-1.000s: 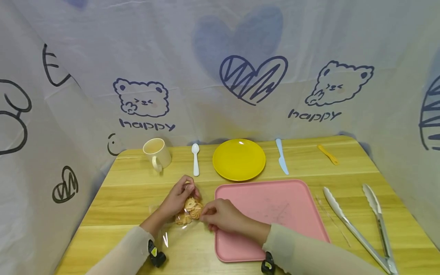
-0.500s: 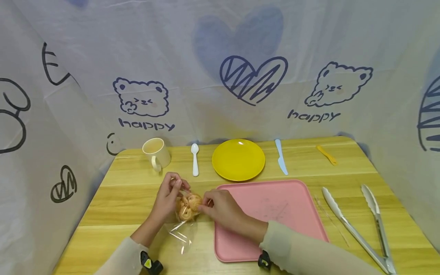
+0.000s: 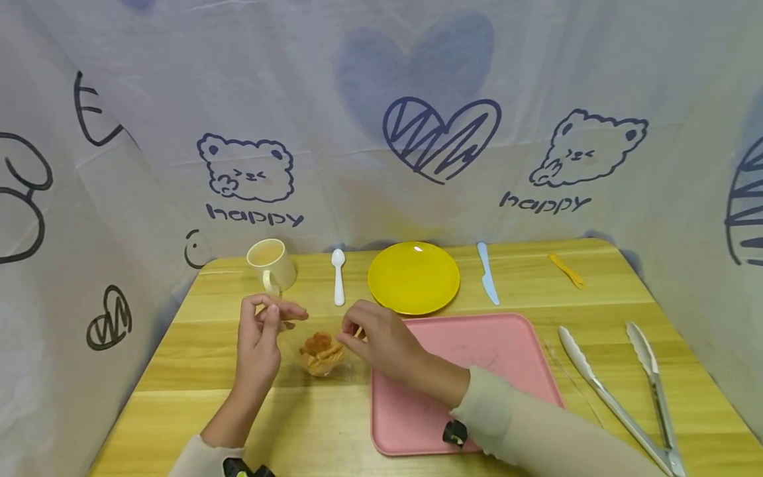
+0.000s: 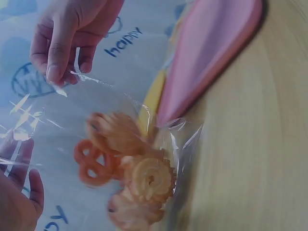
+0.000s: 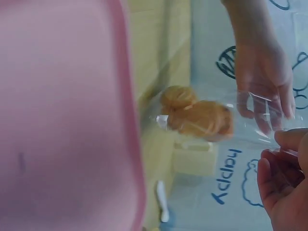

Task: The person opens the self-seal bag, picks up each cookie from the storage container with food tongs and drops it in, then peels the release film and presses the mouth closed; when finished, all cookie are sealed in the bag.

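Note:
A clear plastic bag (image 5: 248, 132) hangs over the table with several golden cookies (image 3: 320, 352) in its bottom. In the left wrist view one piece is a pretzel-shaped cookie (image 4: 95, 163) and another a ridged ring. My right hand (image 3: 387, 341) pinches the bag's upper edge between thumb and fingers, just above the tray's left side. Left of the bag, my left hand (image 3: 259, 348) is raised with its fingers loosely extended. The right wrist view shows those fingers beside the bag's upper part, partly seen through the film.
Beneath my right forearm lies a pink tray (image 3: 477, 344). A cream mug (image 3: 275, 265), white spoon (image 3: 338, 278), yellow plate (image 3: 414, 277), blue knife (image 3: 487, 273) and small orange utensil (image 3: 566, 270) line the back. Metal tongs (image 3: 626, 404) lie spread at right.
The bag has come upright, its cookies settling at the bottom. My left hand has moved left and away from the cookies, while the right has risen slightly with the bag's edge.

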The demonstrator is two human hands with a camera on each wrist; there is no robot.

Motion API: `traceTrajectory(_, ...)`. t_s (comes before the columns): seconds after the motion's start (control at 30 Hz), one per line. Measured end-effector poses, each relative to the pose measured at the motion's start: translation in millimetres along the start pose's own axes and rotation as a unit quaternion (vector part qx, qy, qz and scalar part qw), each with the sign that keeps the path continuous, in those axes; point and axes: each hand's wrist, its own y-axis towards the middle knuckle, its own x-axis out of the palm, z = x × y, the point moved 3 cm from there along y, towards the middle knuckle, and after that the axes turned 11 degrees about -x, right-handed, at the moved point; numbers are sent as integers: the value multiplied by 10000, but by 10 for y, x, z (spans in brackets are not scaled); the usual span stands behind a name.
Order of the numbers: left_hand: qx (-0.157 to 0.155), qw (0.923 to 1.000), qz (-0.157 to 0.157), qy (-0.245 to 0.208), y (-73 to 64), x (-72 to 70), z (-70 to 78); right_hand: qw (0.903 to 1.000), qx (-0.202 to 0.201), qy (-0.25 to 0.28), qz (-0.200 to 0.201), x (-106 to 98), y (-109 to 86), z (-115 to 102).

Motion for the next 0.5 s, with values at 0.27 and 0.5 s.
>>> traceTrajectory(0.27,87,9984,262,-484,-149,-69,128,9985,-322,384,239,-93,59,-89)
traceTrajectory(0.5,-103,9979,35,-638,-174,-98,48,9977,-97,641,177,-40,61,-30)
